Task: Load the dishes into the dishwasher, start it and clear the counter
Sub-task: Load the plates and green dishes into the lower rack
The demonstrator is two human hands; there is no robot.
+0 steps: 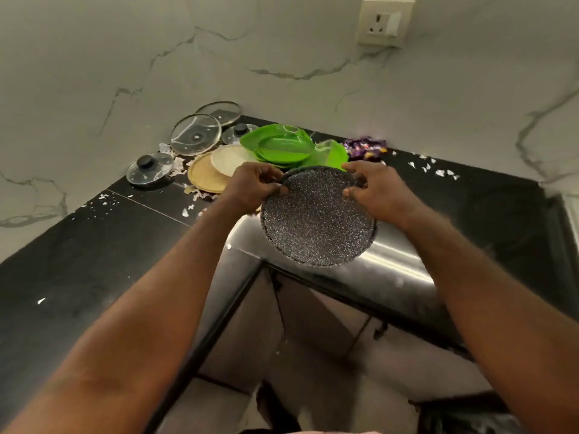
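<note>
A round dark speckled plate is held tilted in the air above the counter's inner corner. My left hand grips its far left rim and my right hand pinches its far right rim. Behind it on the black counter lie a stack of green plates, a cream plate and a tan plate. Glass pot lids stand further back: one large, one leaning on the wall, and two with black knobs.
White scraps and peel bits are scattered over the counter, and a purple wrapper lies by the marble wall. A steel surface sits under the plate. A wall socket is high on the right. Cabinet fronts are below.
</note>
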